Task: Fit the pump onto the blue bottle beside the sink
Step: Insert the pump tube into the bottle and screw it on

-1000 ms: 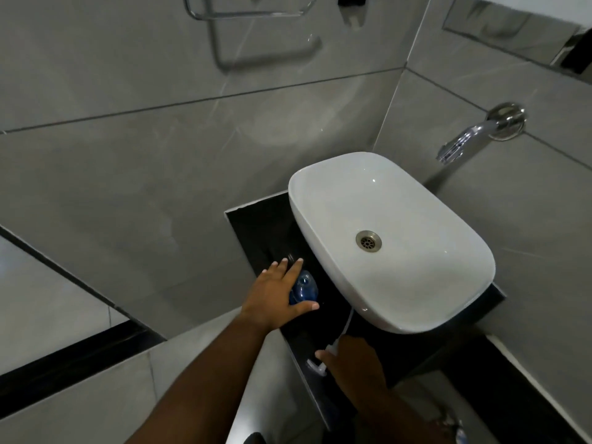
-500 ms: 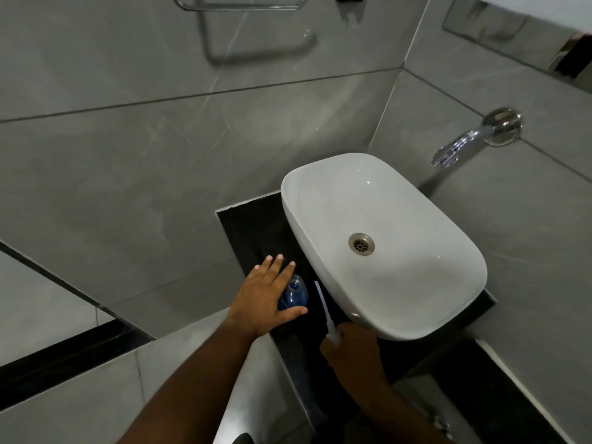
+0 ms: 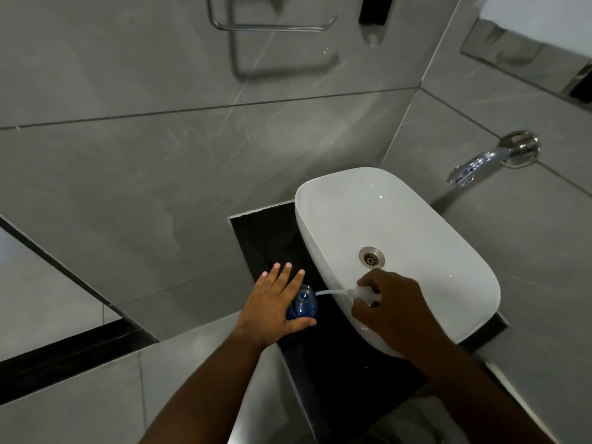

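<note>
Standing on the black counter [image 3: 256, 232] just left of the white sink [image 3: 416, 219], the blue bottle [image 3: 302, 307] is cupped by the left hand [image 3: 272, 306], fingers straight and spread along its far side, thumb curled around the near side. The right hand [image 3: 394, 309] hovers over the sink's near rim, closed around the white pump [image 3: 363, 294]. Its thin tube points left, the tip just beside the bottle's open neck, whether touching I cannot tell
</note>
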A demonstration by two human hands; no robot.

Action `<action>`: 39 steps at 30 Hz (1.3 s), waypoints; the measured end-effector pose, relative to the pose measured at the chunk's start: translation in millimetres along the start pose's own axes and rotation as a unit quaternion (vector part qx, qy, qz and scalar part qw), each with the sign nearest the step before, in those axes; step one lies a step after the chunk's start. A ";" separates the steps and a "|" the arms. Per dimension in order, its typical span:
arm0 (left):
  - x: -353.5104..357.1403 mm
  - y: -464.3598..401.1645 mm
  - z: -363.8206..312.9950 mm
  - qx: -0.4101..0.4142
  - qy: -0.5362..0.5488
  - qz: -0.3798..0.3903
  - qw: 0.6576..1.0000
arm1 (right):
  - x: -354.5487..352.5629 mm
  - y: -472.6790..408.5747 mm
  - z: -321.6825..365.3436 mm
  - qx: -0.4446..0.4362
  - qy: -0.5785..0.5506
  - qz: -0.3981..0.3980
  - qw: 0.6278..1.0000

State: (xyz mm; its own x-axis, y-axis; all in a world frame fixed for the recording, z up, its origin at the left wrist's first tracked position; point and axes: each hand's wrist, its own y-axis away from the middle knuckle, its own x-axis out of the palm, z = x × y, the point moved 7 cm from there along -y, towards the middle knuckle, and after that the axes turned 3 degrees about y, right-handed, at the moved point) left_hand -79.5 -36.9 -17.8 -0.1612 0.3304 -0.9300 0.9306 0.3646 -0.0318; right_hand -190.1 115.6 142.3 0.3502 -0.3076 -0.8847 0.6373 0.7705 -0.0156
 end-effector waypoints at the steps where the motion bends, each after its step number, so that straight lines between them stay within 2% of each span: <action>1: -0.2 0.2 0.4 -0.001 0.001 0.002 1.000 | -2.7 -1.7 4.4 -0.014 0.004 0.009 1.000; 12: 3.0 -1.3 2.0 -0.005 -0.005 -0.003 1.000 | 10.2 -15.0 33.4 -0.080 0.045 0.054 0.994; 18: 5.0 -2.3 3.0 -0.010 0.000 -0.006 1.000 | 68.4 -41.3 39.2 -0.119 0.113 0.187 0.969; 21: 6.0 -3.1 3.8 -0.008 0.010 -0.007 1.000 | 83.9 -51.2 40.9 -0.128 0.097 0.211 0.964; 27: 8.3 -2.5 4.5 -0.008 0.017 -0.012 1.000 | 96.5 -61.3 43.1 -0.124 0.093 0.205 0.966; 30: 10.8 -1.8 5.5 -0.009 0.018 -0.010 1.000 | 103.8 -59.8 36.2 -0.105 0.077 0.232 0.964; 36: 9.7 -2.2 4.6 -0.008 0.026 -0.015 1.000 | 97.4 -59.4 30.8 -0.105 0.122 0.109 0.981; 37: 9.0 -2.1 4.3 -0.006 0.030 -0.017 0.999 | 98.3 -57.5 30.9 -0.107 0.104 0.115 0.982; 39: 7.3 -1.8 3.2 0.002 0.034 -0.021 0.999 | 103.8 -53.7 30.4 -0.107 0.048 0.176 0.977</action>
State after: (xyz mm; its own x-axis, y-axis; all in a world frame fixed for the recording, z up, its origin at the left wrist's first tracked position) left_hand -81.2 -37.9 -25.8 -0.2215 0.3731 -0.9010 0.9237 0.3765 -0.0711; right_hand -167.1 25.3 65.5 0.4490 0.0426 -0.8925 0.3276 0.9215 0.2088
